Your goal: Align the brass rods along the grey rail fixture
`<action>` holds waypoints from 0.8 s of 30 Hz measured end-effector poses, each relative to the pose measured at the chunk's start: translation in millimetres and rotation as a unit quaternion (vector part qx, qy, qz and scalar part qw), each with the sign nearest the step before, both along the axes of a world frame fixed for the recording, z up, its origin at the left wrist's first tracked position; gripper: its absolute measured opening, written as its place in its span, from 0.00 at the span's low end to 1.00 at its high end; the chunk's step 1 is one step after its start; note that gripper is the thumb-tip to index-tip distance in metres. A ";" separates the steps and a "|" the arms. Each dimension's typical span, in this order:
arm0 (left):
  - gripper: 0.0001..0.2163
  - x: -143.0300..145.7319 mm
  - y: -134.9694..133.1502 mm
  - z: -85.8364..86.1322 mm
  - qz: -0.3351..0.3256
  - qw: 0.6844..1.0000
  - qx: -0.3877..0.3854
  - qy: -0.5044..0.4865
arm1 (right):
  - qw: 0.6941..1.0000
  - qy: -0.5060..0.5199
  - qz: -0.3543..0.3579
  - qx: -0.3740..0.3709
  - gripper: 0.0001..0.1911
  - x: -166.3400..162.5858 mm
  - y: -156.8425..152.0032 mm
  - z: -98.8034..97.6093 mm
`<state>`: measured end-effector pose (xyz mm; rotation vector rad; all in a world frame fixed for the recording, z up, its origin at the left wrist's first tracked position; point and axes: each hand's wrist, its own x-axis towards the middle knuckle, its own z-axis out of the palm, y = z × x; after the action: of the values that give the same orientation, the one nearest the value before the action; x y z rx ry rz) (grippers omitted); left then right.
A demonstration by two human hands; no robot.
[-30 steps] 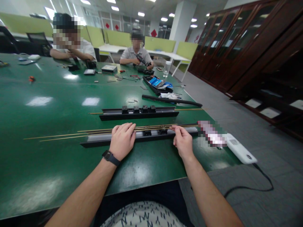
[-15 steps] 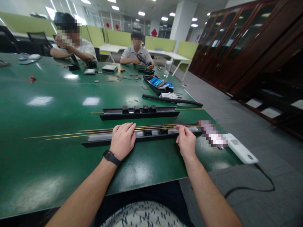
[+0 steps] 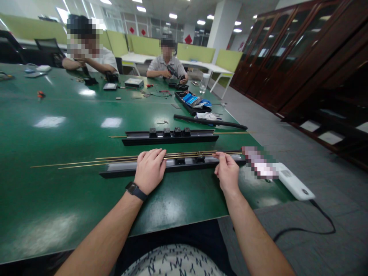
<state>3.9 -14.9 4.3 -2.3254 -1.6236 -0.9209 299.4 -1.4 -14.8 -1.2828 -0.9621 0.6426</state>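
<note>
A long black channel (image 3: 189,167) with a pale inner face lies across the table in front of me. Thin brass-coloured rods (image 3: 83,165) run along its top and stick out far past its left end. Small black blocks (image 3: 199,157) sit in the channel between my hands. My left hand (image 3: 151,168) is draped over the channel and the rods, with its fingers curled over the far side and the thumb on the near side. At the channel's right part, my right hand (image 3: 227,170) pinches a rod between thumb and fingertips.
Behind lies a second channel (image 3: 171,138) with several black blocks and rods. A black tube (image 3: 209,122), gloves (image 3: 208,115) and a filled black tray (image 3: 192,101) are farther back. A white device (image 3: 293,182) with a cable stands at the right edge. Two people sit across the table.
The nearest rod's left end has slid very slightly to the right. Both hands keep nearly the same place, and the view has shifted a little.
</note>
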 end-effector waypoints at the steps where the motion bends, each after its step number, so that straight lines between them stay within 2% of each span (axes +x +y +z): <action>1: 0.16 0.0 0.0 -0.1 0.000 1.000 0.001 0.001 | 1.000 0.002 0.002 0.001 0.22 -0.3 -0.2 0.2; 24: 0.15 0.6 -0.5 -0.6 0.002 1.000 0.008 -0.005 | 0.996 -0.040 0.077 -0.012 0.26 -6.5 -6.6 1.4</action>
<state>4.6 -15.3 3.7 -2.3107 -1.6183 -0.9414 292.9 -8.0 -13.4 -1.2704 -1.1300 0.7286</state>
